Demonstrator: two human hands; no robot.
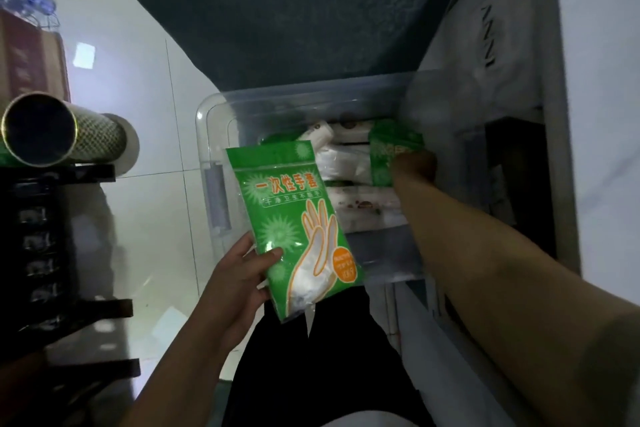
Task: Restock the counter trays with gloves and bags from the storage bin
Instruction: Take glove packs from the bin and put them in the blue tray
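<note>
One glove pack in my left hand, the right reaching for a second in the bin.

My left hand [239,274] pinches the green glove pack [298,229] at its lower edge, above the clear storage bin [213,163]. It looks light, floppy and slick, so I'd judge a corner grip safest. My right hand [414,166] closes on another green pack [391,149] inside the bin, among white bag packs [341,158].

Single head-worn wide-angle view, aimed steeply downward, close above the clear storage bin [221,135] on the floor [145,114].
</note>
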